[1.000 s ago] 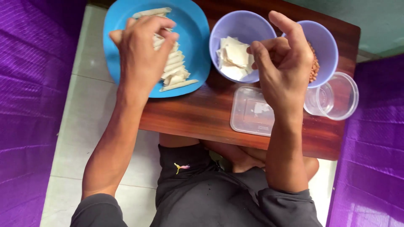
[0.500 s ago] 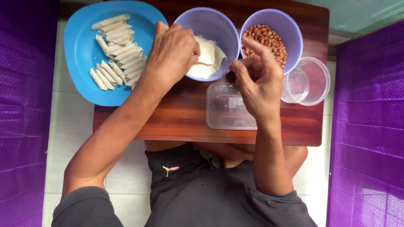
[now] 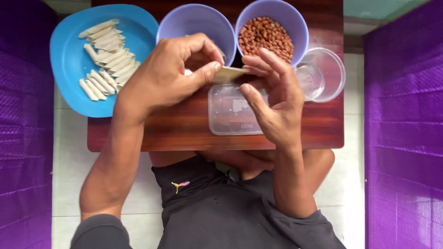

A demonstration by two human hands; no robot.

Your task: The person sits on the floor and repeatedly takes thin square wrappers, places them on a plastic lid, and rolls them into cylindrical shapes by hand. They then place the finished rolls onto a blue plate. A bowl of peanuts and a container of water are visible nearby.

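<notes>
My left hand (image 3: 173, 74) pinches a thin pale wrapper sheet (image 3: 229, 73) between thumb and forefinger, over the small wooden table (image 3: 184, 129). My right hand (image 3: 272, 99) touches the sheet's other end with its fingertips, fingers spread. Both hands hover above a clear rectangular plastic lid (image 3: 230, 113). Behind the left hand stands a lilac bowl (image 3: 194, 25), its contents mostly hidden. A second lilac bowl (image 3: 300, 27) holds brown peanuts (image 3: 267, 34).
A blue plate (image 3: 69, 69) with several rolled pale sticks (image 3: 106, 60) overhangs the table's left end. A clear round container (image 3: 323, 74) sits at the right. Purple cloth (image 3: 401, 138) flanks both sides. My crossed legs are under the table's near edge.
My left hand moved from the blue plate to the left lilac bowl and drew out a wrapper sheet. My right hand came to meet it above the clear lid.
</notes>
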